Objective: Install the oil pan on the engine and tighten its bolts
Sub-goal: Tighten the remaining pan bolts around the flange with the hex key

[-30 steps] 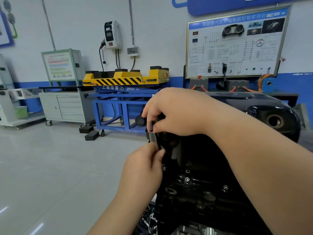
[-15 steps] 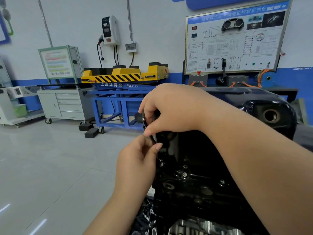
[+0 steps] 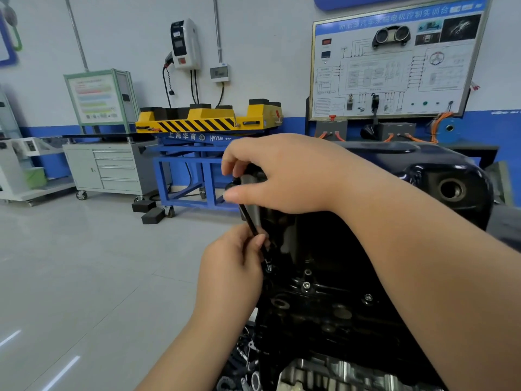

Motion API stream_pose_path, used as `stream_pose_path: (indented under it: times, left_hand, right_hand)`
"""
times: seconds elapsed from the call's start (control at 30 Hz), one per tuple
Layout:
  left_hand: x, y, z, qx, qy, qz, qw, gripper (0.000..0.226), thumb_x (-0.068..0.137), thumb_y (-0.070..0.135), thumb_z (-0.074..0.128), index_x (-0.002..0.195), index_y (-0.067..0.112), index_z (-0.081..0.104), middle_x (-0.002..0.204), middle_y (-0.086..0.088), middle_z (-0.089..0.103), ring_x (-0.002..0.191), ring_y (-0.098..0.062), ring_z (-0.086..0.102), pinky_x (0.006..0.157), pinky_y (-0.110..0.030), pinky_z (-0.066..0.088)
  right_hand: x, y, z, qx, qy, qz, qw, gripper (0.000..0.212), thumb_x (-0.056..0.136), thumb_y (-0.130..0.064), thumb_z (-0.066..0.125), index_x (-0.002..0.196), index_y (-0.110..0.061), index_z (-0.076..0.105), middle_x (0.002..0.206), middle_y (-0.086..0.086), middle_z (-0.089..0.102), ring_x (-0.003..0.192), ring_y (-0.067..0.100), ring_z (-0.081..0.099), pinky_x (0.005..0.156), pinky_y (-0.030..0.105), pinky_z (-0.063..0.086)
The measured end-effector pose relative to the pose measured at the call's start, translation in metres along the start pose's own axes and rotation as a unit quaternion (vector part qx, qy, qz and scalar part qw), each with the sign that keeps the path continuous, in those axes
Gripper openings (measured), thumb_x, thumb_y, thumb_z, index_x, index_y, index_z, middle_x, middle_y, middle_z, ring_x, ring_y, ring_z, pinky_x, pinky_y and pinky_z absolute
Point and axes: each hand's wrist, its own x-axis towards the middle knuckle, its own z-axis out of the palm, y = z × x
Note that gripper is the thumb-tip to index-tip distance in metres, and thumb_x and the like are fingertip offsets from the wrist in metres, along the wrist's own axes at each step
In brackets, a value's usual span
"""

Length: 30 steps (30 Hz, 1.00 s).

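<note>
My right hand (image 3: 282, 176) reaches in from the right, its fingers curled over the top end of a slim black rod-shaped tool (image 3: 249, 220). My left hand (image 3: 234, 261) is lower down and pinches the tool's shaft between thumb and fingertips. The tool slants down and to the right. Its tip sits at the near left edge of the dark engine block (image 3: 324, 306), but I cannot tell whether it is seated on a bolt. The glossy black metal oil pan (image 3: 434, 165), with a round hole in its side, lies on top of the engine behind my right forearm. Two silver bolt heads (image 3: 306, 285) show on the dark face below it. Across the pale tiled floor (image 3: 84, 277) stand a yellow lift platform with black stripes on a blue frame (image 3: 197, 122), a grey drawer cabinet on castors (image 3: 112, 170) and a framed wiring-diagram board (image 3: 394, 60).
</note>
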Motion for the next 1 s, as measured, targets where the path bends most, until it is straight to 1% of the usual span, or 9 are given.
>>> stream_pose_path:
  times: [0.1,0.2,0.37,0.57,0.7,0.83,0.9,0.97,1.0]
  left_hand:
    - [-0.0005,0.0004,0.0012,0.005,-0.012,-0.015,1.000,0.026,0.094,0.014,0.047,0.071,0.022,0.056,0.065,0.006,0.064,0.066,-0.013,0.064,0.063,-0.025,0.045]
    - [0.0006,0.0004,0.0025,0.016,-0.020,-0.025,0.999,0.027,0.095,0.015,0.045,0.071,0.022,0.055,0.066,0.005,0.064,0.065,-0.014,0.063,0.060,-0.021,0.042]
    - [0.0020,0.0022,0.0016,0.048,-0.031,-0.001,0.998,0.024,0.094,0.018,0.045,0.074,0.020,0.057,0.064,0.003,0.062,0.066,-0.014,0.059,0.060,-0.023,0.039]
    - [-0.0010,0.0031,0.0008,0.049,-0.019,0.010,0.999,0.022,0.090,0.027,0.053,0.072,0.015,0.054,0.063,0.000,0.062,0.062,-0.013,0.056,0.060,-0.027,0.040]
    - [-0.0035,0.0037,0.0011,-0.017,0.012,-0.042,0.999,0.023,0.078,0.033,0.069,0.067,0.027,0.049,0.061,0.007,0.063,0.057,-0.004,0.059,0.051,-0.012,0.041]
    - [-0.0029,0.0015,0.0041,-0.014,0.035,-0.036,0.999,0.027,0.078,0.029,0.070,0.063,0.024,0.049,0.058,0.000,0.062,0.057,-0.009,0.058,0.054,-0.018,0.040]
    - [-0.0036,0.0004,0.0056,-0.029,0.046,-0.037,0.998,0.026,0.079,0.025,0.070,0.064,0.021,0.050,0.060,-0.001,0.062,0.060,-0.015,0.060,0.055,-0.021,0.041]
    - [-0.0043,-0.0008,0.0070,-0.037,0.049,-0.040,0.997,0.024,0.081,0.022,0.070,0.065,0.019,0.051,0.063,-0.002,0.062,0.062,-0.021,0.062,0.056,-0.024,0.041]
    - [-0.0044,-0.0012,0.0075,-0.035,0.047,-0.037,0.998,0.023,0.082,0.021,0.068,0.066,0.018,0.051,0.063,-0.003,0.062,0.062,-0.022,0.062,0.057,-0.025,0.042]
  right_hand:
    - [0.0028,0.0003,-0.0003,-0.004,-0.017,0.001,1.000,0.025,0.098,-0.033,0.038,0.104,-0.034,0.063,0.108,-0.014,0.061,0.102,0.010,0.055,0.086,0.034,0.047]
    - [0.0029,0.0007,-0.0012,-0.049,-0.040,-0.012,0.998,0.036,0.093,-0.018,0.047,0.109,-0.047,0.061,0.120,-0.018,0.054,0.114,0.011,0.049,0.091,0.040,0.047]
    - [0.0016,0.0010,-0.0004,-0.078,-0.040,-0.031,0.996,0.017,0.088,-0.036,0.060,0.093,-0.052,0.063,0.120,-0.023,0.054,0.119,0.011,0.041,0.091,0.043,0.045]
    - [0.0046,0.0035,0.0028,-0.103,-0.021,-0.032,0.994,0.012,0.087,-0.031,0.060,0.078,-0.037,0.065,0.111,-0.016,0.063,0.110,0.012,0.050,0.084,0.040,0.048]
    - [0.0064,0.0053,0.0037,-0.137,-0.015,-0.029,0.990,0.028,0.086,-0.043,0.061,0.064,-0.027,0.053,0.111,-0.010,0.064,0.105,0.017,0.056,0.077,0.035,0.047]
    - [0.0053,0.0039,0.0036,-0.139,-0.011,-0.022,0.990,0.040,0.082,-0.053,0.061,0.057,-0.026,0.046,0.113,-0.009,0.063,0.104,0.017,0.056,0.072,0.032,0.043]
    - [0.0041,0.0041,0.0041,-0.137,-0.006,-0.025,0.990,0.034,0.080,-0.055,0.062,0.063,-0.027,0.052,0.113,-0.010,0.062,0.105,0.017,0.056,0.070,0.031,0.041]
    - [0.0034,0.0059,0.0042,-0.126,-0.002,-0.026,0.992,0.026,0.078,-0.055,0.064,0.091,-0.032,0.061,0.117,-0.013,0.059,0.110,0.015,0.053,0.073,0.031,0.040]
    - [0.0030,0.0066,0.0038,-0.121,-0.005,-0.022,0.992,0.037,0.077,-0.054,0.066,0.108,-0.036,0.058,0.120,-0.015,0.057,0.113,0.013,0.050,0.074,0.031,0.038]
